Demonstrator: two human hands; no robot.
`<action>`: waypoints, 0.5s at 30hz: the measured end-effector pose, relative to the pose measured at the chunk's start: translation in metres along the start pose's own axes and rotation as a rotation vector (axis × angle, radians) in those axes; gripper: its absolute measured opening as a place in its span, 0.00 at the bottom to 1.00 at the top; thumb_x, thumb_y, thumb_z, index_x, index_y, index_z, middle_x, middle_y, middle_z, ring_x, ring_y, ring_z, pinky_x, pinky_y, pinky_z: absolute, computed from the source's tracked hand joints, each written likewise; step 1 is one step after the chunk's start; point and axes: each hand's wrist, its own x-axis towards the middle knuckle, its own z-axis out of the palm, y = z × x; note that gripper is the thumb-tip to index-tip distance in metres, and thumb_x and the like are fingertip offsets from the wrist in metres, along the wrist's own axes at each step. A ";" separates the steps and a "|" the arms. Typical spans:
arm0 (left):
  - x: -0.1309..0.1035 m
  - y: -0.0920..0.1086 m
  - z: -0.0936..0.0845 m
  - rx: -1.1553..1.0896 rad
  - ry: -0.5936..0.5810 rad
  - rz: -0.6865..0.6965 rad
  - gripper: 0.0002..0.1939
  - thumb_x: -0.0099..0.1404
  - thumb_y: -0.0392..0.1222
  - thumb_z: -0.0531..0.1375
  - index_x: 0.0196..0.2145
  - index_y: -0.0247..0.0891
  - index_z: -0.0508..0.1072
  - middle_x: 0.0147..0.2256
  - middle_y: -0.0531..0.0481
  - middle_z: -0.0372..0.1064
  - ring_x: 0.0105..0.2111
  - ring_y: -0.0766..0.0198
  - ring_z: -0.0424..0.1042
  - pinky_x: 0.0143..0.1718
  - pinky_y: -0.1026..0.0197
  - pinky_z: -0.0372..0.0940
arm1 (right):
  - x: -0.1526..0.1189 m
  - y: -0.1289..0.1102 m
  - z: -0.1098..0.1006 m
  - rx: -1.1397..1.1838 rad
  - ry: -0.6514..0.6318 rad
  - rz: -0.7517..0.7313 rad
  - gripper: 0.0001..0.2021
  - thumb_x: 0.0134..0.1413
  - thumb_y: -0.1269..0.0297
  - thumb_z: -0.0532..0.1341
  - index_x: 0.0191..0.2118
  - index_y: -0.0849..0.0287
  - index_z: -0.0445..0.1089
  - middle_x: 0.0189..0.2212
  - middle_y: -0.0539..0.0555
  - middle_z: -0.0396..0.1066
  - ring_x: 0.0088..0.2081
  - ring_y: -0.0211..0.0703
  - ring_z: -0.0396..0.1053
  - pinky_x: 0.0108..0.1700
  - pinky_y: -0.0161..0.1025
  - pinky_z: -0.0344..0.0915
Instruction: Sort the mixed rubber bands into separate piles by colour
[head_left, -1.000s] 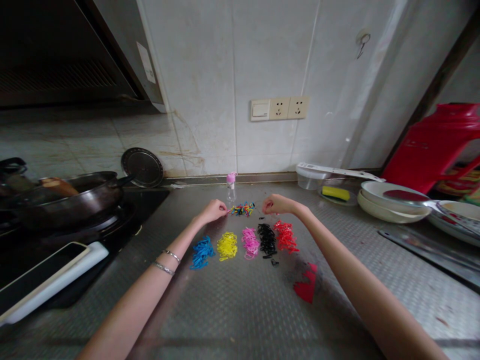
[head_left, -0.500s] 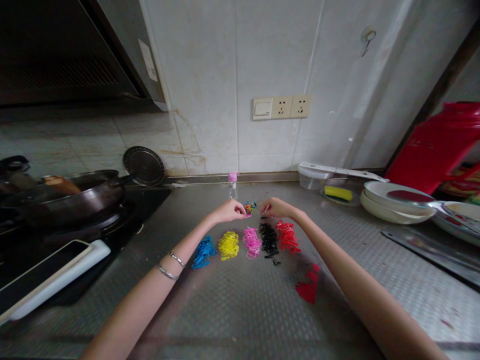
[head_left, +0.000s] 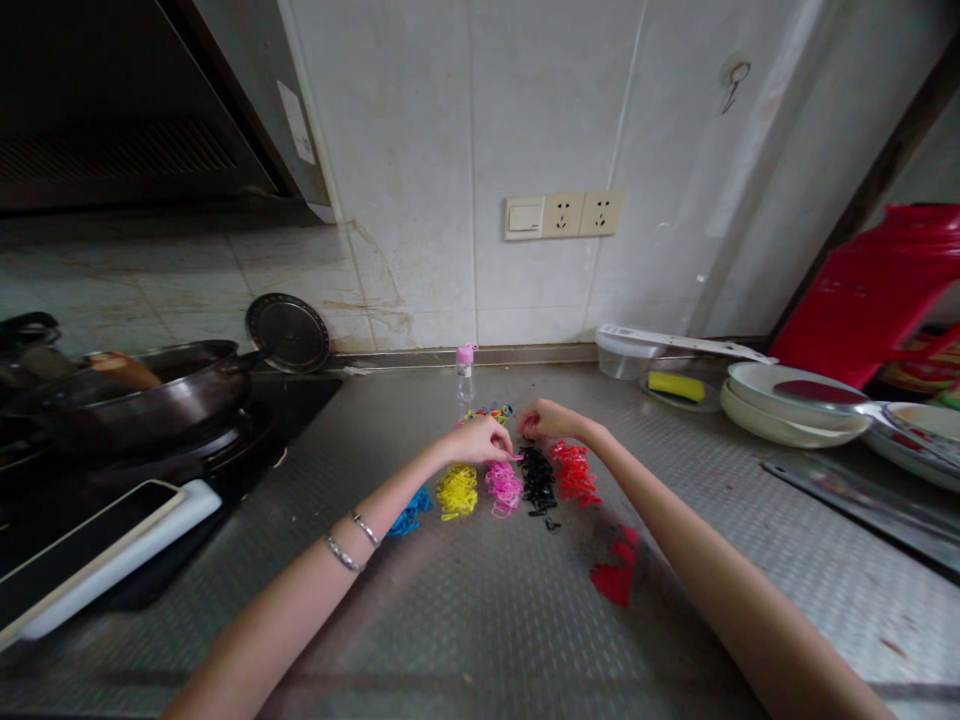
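Observation:
My left hand (head_left: pixel 484 438) is closed in a pinch on a pink rubber band, just above the pile of pink rubber bands (head_left: pixel 503 489). My right hand (head_left: pixel 551 420) has its fingers closed at the near right of a mixed-colour pile of rubber bands (head_left: pixel 495 411); what they hold, if anything, is hidden. In a row on the near side lie a blue pile (head_left: pixel 409 513), partly behind my left forearm, a yellow pile (head_left: pixel 457 492), a black pile (head_left: pixel 538 478) and a red pile (head_left: pixel 574 473).
A clear bottle with a pink cap (head_left: pixel 466 360) stands behind the mixed pile. Left are a pan (head_left: pixel 150 385) on the stove and a phone (head_left: pixel 82 540). Right are a yellow sponge (head_left: pixel 676 387), stacked bowls (head_left: pixel 795 425) and a knife (head_left: pixel 862 510). A red scrap (head_left: pixel 617 570) lies nearer.
My left hand has moved right and nearer, over the pink pile, uncovering more of the mixed pile. My right hand has shifted slightly left.

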 end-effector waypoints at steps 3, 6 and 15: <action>-0.002 -0.004 -0.008 -0.001 -0.032 0.006 0.12 0.51 0.42 0.58 0.29 0.30 0.75 0.22 0.50 0.68 0.22 0.70 0.62 0.22 0.69 0.52 | 0.000 0.001 -0.001 0.025 -0.052 0.021 0.15 0.33 0.73 0.54 0.31 0.64 0.73 0.19 0.47 0.68 0.21 0.32 0.61 0.22 0.26 0.55; -0.002 -0.012 -0.014 -0.024 -0.053 -0.012 0.10 0.50 0.39 0.58 0.29 0.30 0.75 0.23 0.50 0.69 0.22 0.70 0.62 0.23 0.69 0.53 | -0.001 0.001 -0.003 0.064 -0.131 0.032 0.14 0.33 0.72 0.55 0.31 0.64 0.73 0.18 0.47 0.67 0.19 0.30 0.58 0.20 0.26 0.54; -0.002 -0.028 -0.014 -0.087 -0.132 -0.029 0.10 0.48 0.38 0.60 0.30 0.32 0.75 0.25 0.50 0.70 0.23 0.70 0.63 0.25 0.69 0.55 | -0.004 -0.006 -0.006 0.156 -0.173 0.039 0.13 0.36 0.69 0.54 0.29 0.64 0.72 0.20 0.49 0.68 0.21 0.31 0.61 0.20 0.26 0.57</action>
